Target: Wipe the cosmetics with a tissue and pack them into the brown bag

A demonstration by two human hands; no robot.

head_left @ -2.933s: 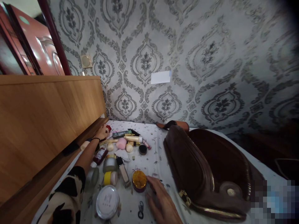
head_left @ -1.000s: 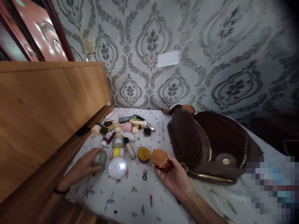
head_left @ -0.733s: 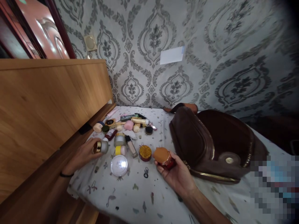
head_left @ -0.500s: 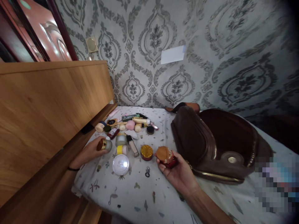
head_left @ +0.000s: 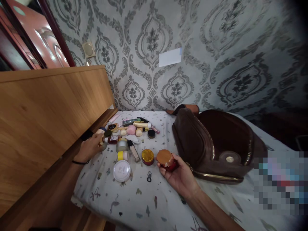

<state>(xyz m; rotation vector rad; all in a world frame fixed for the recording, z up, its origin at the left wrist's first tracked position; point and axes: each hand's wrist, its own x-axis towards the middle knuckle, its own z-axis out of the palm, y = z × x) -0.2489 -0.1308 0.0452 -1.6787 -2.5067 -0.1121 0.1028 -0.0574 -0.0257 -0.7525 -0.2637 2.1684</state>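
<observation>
My right hand (head_left: 181, 175) is closed around a red jar with an orange-gold lid (head_left: 165, 158), just left of the brown bag (head_left: 192, 138). Beside that jar lies a similar gold-lidded jar (head_left: 147, 156). On the left, my left hand (head_left: 90, 147) grips a small gold-capped jar (head_left: 102, 144), mostly hidden by the fingers. Near it are a dark red bottle (head_left: 113, 139), a frosted jar (head_left: 122, 145), a yellow-and-pink jar (head_left: 123, 156), a foundation bottle with a black cap (head_left: 133, 151) and a round white container (head_left: 122, 171).
Farther back lie pink and cream sponges (head_left: 131, 129), a black round lid (head_left: 151, 133), tubes (head_left: 141, 125) and a dark green pot (head_left: 108, 133). A wooden board (head_left: 55, 106) borders the left side. The patterned white sheet (head_left: 134, 205) ends at the front left.
My left hand has moved back and left with the gold-capped jar, toward the jars by the wooden board. The dark red bottle has turned to lie more level. My right hand still holds its jar.
</observation>
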